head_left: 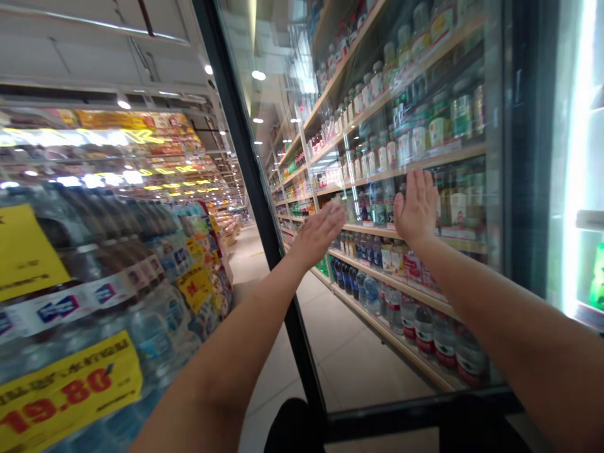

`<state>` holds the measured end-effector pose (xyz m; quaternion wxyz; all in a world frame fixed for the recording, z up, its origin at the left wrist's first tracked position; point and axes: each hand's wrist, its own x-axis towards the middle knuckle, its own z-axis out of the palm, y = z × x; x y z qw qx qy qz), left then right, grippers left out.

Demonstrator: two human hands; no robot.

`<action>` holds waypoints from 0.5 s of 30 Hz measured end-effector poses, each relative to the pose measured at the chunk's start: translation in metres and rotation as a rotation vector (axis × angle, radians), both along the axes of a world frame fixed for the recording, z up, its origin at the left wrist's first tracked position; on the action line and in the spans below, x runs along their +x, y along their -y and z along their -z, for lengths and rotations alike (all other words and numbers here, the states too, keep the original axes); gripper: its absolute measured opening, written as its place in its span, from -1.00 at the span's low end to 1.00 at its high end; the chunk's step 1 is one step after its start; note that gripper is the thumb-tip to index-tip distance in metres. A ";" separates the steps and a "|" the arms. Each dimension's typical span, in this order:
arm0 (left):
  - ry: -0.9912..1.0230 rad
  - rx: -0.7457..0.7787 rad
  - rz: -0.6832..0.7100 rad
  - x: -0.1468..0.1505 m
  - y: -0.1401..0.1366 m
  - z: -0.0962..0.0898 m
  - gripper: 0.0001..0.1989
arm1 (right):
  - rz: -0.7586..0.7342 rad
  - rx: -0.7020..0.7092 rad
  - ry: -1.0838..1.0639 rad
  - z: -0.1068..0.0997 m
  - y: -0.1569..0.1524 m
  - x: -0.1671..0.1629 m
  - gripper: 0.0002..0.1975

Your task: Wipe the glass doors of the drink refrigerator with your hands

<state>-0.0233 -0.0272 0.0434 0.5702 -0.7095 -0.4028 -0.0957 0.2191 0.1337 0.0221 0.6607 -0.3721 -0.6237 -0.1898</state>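
Note:
A glass door (349,352) with a black frame stands tilted across the middle of the view. My left hand (319,231) is near its left part, palm toward the glass, with straight fingers lying close together and slightly blurred. Farther right, my right hand (417,206) is raised flat in front of the glass with its fingers stretched upward and the thumb apart. Neither hand holds anything. Both seem to touch the pane, though the contact itself is hidden. Shelves of bottled drinks (368,157) show in the glass behind my hands.
Stacked packs of bottled water (155,333) with yellow price signs (70,396) fill the left side. Between them and the door runs a tiled aisle (248,251). At the right edge is a bright light strip (578,157). Dark clothing (295,428) shows below.

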 end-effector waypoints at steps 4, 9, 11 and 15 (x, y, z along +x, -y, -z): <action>0.153 0.126 0.017 0.002 -0.003 0.002 -0.32 | 0.000 -0.006 0.000 0.000 -0.002 0.000 -0.36; -0.116 -0.050 0.036 0.003 0.003 0.034 -0.39 | -0.006 0.018 -0.006 0.001 -0.003 -0.001 -0.37; -0.215 -0.105 0.028 0.000 0.003 0.028 -0.43 | -0.006 0.017 -0.005 0.001 -0.002 -0.001 -0.37; -0.006 0.046 0.000 -0.004 0.000 0.001 -0.41 | -0.015 -0.003 0.000 0.001 -0.001 -0.001 -0.36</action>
